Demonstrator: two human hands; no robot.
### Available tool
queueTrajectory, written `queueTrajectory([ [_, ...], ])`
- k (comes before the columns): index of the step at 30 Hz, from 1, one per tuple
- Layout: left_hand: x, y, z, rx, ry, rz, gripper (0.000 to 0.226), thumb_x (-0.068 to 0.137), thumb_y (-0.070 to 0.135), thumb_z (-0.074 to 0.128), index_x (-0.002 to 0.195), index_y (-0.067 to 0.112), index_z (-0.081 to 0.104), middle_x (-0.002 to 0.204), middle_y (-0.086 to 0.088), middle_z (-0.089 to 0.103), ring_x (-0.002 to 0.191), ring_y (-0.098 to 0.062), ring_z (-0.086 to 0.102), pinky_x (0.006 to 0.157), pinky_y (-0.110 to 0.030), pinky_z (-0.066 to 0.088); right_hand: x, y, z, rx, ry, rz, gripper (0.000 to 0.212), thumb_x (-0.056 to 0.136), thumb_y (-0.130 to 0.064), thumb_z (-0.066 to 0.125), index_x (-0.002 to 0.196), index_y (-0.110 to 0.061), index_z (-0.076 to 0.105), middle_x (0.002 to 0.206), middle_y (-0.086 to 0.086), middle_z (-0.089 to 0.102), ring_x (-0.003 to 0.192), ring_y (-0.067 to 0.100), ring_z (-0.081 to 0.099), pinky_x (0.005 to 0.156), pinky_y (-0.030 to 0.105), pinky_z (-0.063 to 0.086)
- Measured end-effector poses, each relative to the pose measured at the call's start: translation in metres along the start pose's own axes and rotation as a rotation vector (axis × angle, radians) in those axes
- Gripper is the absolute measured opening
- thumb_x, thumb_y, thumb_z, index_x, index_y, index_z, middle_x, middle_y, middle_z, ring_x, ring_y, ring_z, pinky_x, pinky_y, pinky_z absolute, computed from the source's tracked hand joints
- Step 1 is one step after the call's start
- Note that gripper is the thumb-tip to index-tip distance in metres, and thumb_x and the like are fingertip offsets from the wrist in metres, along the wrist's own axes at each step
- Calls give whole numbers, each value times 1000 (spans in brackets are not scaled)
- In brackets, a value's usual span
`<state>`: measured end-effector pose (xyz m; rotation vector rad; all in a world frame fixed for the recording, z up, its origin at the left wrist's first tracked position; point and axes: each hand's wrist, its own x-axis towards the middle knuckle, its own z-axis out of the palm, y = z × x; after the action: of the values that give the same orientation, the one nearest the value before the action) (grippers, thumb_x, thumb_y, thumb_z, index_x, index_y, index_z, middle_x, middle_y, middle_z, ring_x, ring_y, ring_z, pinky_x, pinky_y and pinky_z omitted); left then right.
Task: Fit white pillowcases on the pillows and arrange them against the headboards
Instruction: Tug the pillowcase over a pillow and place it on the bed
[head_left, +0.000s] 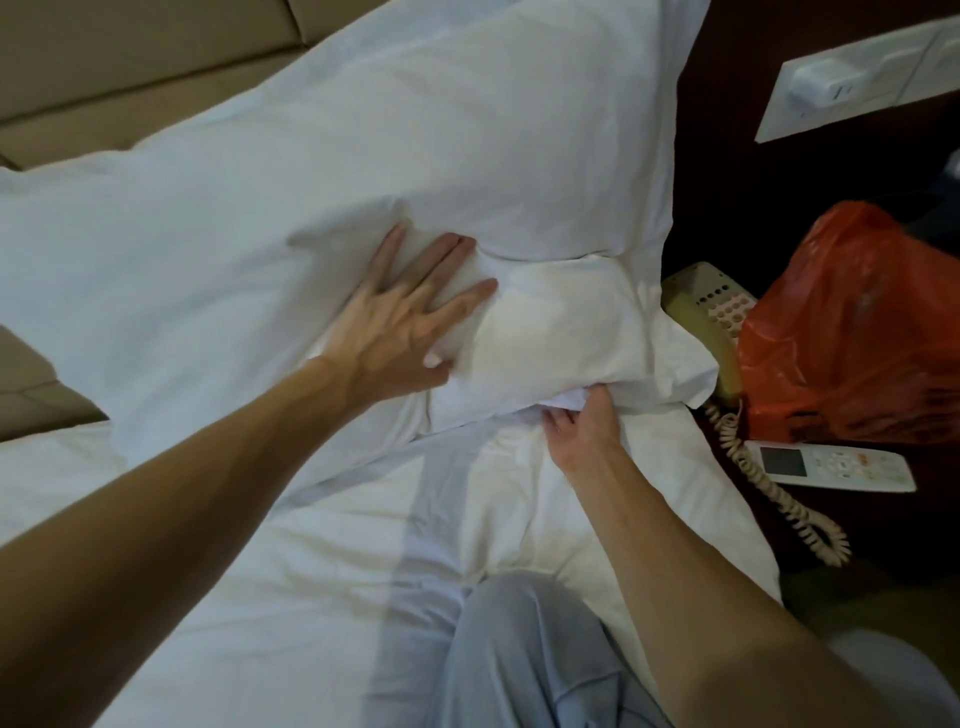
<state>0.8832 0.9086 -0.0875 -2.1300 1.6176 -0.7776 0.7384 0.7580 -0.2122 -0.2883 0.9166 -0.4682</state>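
A large pillow in a white pillowcase (311, 171) lies on the bed, leaning toward the beige padded headboard (130, 62). My left hand (400, 322) presses flat on the pillow's near end, fingers spread. At the pillowcase's open end (561, 338) near the bed's right edge, bunched fabric folds over. My right hand (582, 431) has its fingers tucked under that open edge, gripping the cloth. The fingertips are hidden in the fold.
White bed sheet (311, 571) covers the mattress below. My knee in light blue trousers (530, 660) rests on the bed. On the dark nightstand at right sit a cream telephone (711, 312) with coiled cord, an orange plastic bag (852, 332) and a white remote (831, 465). A wall switch panel (857, 83) is above.
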Motion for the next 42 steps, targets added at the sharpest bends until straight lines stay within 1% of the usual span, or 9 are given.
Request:
queueTrajectory([
  [3,8,29,1,-31,-1,-85,120,63,72,66,161,22,16,163,-28,14,154,-40,8,114,-74,-5,-7,-16,-10,-71,110,4,31,101,-11,47,131,-2,50,126,9,57,121,27,56,108,37,46],
  [10,33,59,5,-114,-47,-252,135,59,71,77,161,29,-1,162,-34,2,153,-46,0,110,-80,-3,7,-48,-37,-6,144,-79,21,87,-10,52,69,-18,43,55,-4,38,44,9,36,57,21,49],
  [15,30,57,11,-77,-46,-211,129,65,69,75,161,29,-2,162,-34,2,153,-46,1,110,-80,0,19,-73,-40,-1,-21,-54,29,88,-27,62,115,-15,65,106,10,72,94,26,68,85,41,57],
  [18,33,60,16,-82,-55,-219,124,70,68,73,161,29,-2,162,-34,0,153,-45,0,111,-79,-2,28,-86,-47,-171,67,-59,26,96,-11,51,121,-11,57,145,14,53,89,19,62,81,34,56],
  [21,35,62,24,-81,-55,-226,121,73,68,71,161,29,-3,162,-34,0,153,-44,-2,111,-78,1,29,-90,-55,-321,328,-204,48,91,-12,59,137,-2,51,114,9,64,75,16,58,62,25,58],
  [24,35,63,22,-91,-75,-196,124,71,67,73,161,27,-2,162,-34,-1,153,-44,-4,113,-76,1,11,-68,-51,-244,619,-346,49,83,-16,70,127,-5,53,112,6,62,97,24,63,84,39,58],
  [29,14,36,12,-14,-84,53,119,71,59,76,161,23,7,165,-28,4,155,-39,2,117,-71,-3,-30,20,-26,-347,218,71,8,96,-10,53,88,-8,54,83,10,58,70,21,59,72,34,54],
  [35,-68,27,12,38,-22,78,68,95,12,47,159,16,24,163,-30,14,152,-44,13,118,-68,11,-19,90,3,-303,22,235,23,93,3,55,114,2,63,89,13,63,81,20,60,72,28,55],
  [42,-121,24,21,122,-198,48,113,79,44,75,161,30,-1,168,-18,-9,155,-37,-1,114,-76,4,-6,117,21,-156,-71,168,44,94,0,57,136,-14,55,134,7,62,121,21,61,90,27,54],
])
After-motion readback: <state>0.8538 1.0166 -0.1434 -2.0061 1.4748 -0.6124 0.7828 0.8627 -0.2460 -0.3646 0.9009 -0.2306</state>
